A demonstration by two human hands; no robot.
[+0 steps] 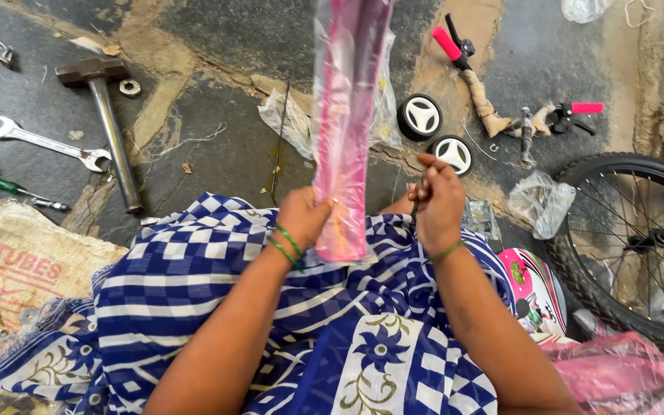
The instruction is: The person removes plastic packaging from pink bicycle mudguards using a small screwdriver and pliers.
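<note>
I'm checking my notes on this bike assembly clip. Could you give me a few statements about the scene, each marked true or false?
1. The left hand grips a pink part wrapped in clear plastic. True.
2. The right hand holds the hammer. False: the hammer lies on the ground, far from both hands.
3. Two small white wheels lie on the ground. True.
4. The handlebar grips are blue. False: they are pink.
5. A spoked wheel lies at the right. True.

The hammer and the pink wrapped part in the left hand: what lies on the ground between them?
Head view: between the hammer and the pink wrapped part lie bare stone, a thin dark rod and a crumpled clear plastic bag.
</note>
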